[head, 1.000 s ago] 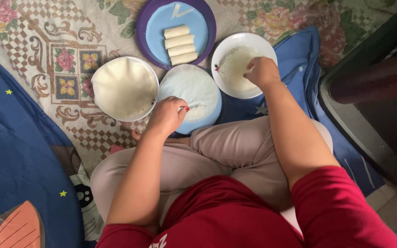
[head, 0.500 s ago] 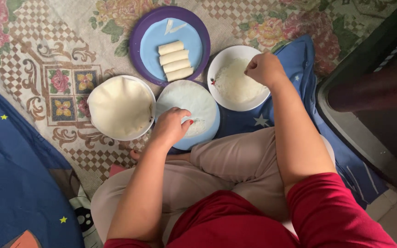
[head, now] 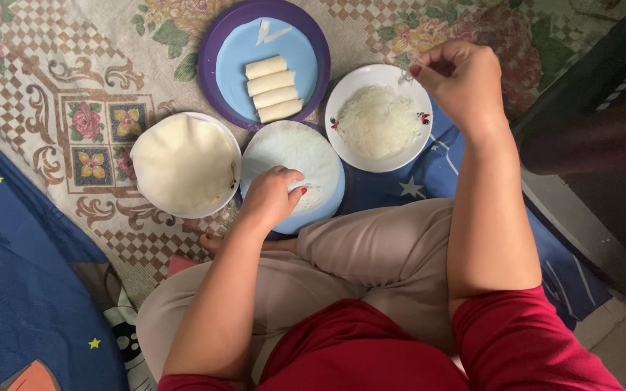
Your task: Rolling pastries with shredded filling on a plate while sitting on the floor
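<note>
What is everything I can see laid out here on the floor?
Rolls: four, pale, side by side on the far plate.
Far plate: one, blue with purple rim, top centre.
Noodle plate: one, white, holding white shredded filling, right.
Wrapper plate: one, blue, a thin round sheet on it, centre.
Bowl: one, white, stacked pale wrappers inside, left.
Mat: one, beige, floral, underneath.
Blanket: blue, starred, left.
Left hand: on the wrapper sheet.
Right hand: pinching filling above the noodle plate.
</note>
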